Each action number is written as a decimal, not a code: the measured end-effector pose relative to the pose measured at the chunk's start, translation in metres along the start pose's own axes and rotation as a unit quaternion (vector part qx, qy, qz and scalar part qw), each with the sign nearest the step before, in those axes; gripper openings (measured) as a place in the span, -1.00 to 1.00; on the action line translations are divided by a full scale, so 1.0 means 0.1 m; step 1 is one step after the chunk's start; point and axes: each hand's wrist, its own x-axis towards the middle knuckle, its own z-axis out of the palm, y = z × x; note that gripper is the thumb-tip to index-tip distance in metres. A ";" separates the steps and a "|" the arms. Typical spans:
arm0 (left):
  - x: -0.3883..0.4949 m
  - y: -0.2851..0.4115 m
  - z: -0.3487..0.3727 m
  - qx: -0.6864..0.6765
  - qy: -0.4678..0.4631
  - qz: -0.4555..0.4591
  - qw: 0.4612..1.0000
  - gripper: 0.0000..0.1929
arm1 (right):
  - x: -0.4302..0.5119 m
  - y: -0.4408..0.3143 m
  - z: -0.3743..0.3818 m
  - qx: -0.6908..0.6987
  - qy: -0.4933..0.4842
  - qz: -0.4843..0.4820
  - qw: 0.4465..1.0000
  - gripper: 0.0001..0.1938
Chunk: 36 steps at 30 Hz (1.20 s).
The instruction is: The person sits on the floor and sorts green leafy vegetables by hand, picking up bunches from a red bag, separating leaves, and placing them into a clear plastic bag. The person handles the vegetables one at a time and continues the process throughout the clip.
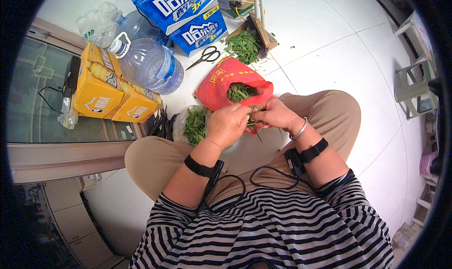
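Between my knees, both hands meet over the near edge of a red bag (215, 76) whose open mouth faces me. Leafy green stems (242, 92) show inside it. My left hand (227, 122) pinches thin green stems (257, 126), and the fingers of my right hand (277, 113) grip the same stems close beside it. Some stem ends stick out below the fingers. Just left of my left hand, a clear plastic bag (180, 127) holds picked green leaves (195, 125). My fingers partly hide the stems and the bag's lower part.
Black-handled scissors (208, 55) and a pile of leafy greens (245, 44) lie beyond the red bag. At left stand a large water bottle (144, 64), yellow cartons (100, 88) and blue beer cartons (201, 32). Dark pods (162, 126) lie near my left knee. A plastic stool (415, 87) stands far right.
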 end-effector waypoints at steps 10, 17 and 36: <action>-0.01 0.02 0.01 -0.004 0.017 0.019 1.000 -0.85 | -0.01 -0.02 -0.01 0.019 -0.011 0.042 0.999 -0.83; -0.07 -0.02 0.10 -0.098 -0.002 -0.091 0.991 -0.94 | -0.03 -0.02 0.01 0.048 -0.021 0.031 0.998 -0.82; -0.16 -0.23 0.26 -0.372 -0.086 -0.237 0.893 -0.83 | 0.00 0.02 0.09 -0.362 -0.158 0.018 0.918 -0.74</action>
